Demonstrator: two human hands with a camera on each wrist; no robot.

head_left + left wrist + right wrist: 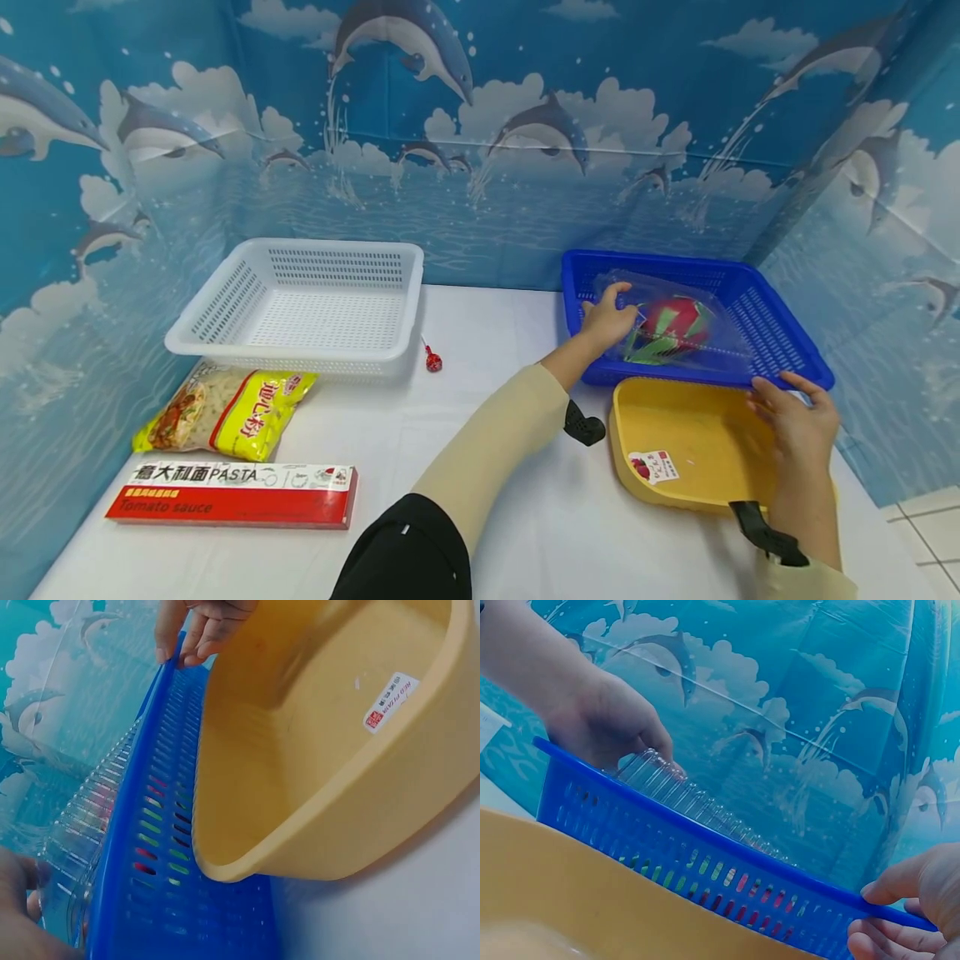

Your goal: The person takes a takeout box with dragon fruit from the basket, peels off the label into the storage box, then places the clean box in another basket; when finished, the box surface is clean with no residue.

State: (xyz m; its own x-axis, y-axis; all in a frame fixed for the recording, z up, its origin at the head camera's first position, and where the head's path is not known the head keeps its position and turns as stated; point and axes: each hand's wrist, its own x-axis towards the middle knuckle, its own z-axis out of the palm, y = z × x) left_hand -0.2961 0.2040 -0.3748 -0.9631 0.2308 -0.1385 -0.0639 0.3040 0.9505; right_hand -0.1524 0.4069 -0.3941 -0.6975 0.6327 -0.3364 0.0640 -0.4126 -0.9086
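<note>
My left hand (609, 319) grips the left end of a clear plastic box (723, 337) with ribbed sides. That box lies tilted in the blue basket (783, 321), and a red dragon fruit (675, 321) with green tips shows through the plastic. In the right wrist view the left fingers curl round the box's end above the basket rim. My right hand (798, 421) pinches the basket's front right rim, thumb on top and fingers below, as the right wrist view shows. Right in front of the basket stands a yellow tub (705, 433) with a fruit sticker.
A white basket (330, 325) stands at the back left. A red lollipop (433, 361) lies beside it. Nearer the front left are a yellow noodle bag (225, 408) and a red and white pasta box (232, 496). A dolphin-print curtain (450, 183) closes off the back.
</note>
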